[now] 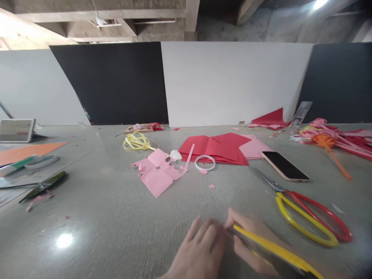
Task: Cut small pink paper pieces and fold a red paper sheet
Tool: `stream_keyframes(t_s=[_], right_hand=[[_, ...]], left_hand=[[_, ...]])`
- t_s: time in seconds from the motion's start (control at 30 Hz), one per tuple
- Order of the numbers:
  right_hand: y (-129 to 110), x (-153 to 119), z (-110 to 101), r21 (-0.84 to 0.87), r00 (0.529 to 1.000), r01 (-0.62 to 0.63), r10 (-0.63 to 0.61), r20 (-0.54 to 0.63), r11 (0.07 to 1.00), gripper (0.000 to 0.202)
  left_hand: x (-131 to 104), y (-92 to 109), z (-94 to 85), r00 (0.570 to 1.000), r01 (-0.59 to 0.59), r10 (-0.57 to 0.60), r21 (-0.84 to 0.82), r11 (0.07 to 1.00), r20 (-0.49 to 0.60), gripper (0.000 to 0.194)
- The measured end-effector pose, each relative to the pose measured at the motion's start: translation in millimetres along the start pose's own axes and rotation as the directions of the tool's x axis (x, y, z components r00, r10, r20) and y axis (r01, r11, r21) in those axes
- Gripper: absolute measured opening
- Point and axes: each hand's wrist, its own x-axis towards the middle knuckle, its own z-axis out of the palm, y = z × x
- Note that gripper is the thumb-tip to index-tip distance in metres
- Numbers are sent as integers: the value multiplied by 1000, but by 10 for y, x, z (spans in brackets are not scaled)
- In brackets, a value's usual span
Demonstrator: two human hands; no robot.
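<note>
Probably, the yellow-and-black tool [270,245] is light and stiff, best taken around its body. It lies in the right hand [252,226], whose fingers are closed upon it, low over the bench [116,232]. Just beside, the left hand [200,248] has bent fingers; whether they grip something, I cannot tell. Scissors [302,210] lie near and may hinder the right hand; the phone [285,166] is farther.

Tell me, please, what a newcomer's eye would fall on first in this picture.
Bright red paper near the middle of the picture would probably come first, with a holed pink sheet to its left. Next come the large red-and-yellow-handled scissors at the right. Then, at the bottom, the left hand beside the right hand, which grips a blurred yellow-edged tool.
</note>
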Motion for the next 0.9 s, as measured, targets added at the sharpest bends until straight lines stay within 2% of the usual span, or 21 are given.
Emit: stream_keyframes(t_s=[0.17, 0.3, 0.47, 0.6, 0.8, 0.9], right_hand=[[-15, 15, -11, 20, 1000, 4, -4, -4, 1000, 13], [-60, 48, -78, -28, 1000, -9, 9, 10, 1000, 15], [-87, 83, -138, -25, 999, 8, -6, 50, 1000, 12], [-71, 103, -156, -102, 994, -28, 39, 100, 994, 13], [19, 129, -201, -34, 982, 9, -2, 186, 999, 13], [60, 127, -192, -3, 985, 1, 0, 172, 1000, 15]], left_hand=[[-2, -4, 31, 1000, 5, -5, 1, 1000, -30, 36], [4, 11, 61, 998, 11, -11, -3, 1000, -67, 36], [40, 52, 78, 998, 43, -44, -8, 999, -35, 36], [49, 77, 106, 997, 53, -53, -12, 999, -47, 36], [68, 69, 117, 993, 77, -81, -45, 996, -92, 34], [83, 68, 77, 997, 22, -22, -7, 1000, -78, 34]])
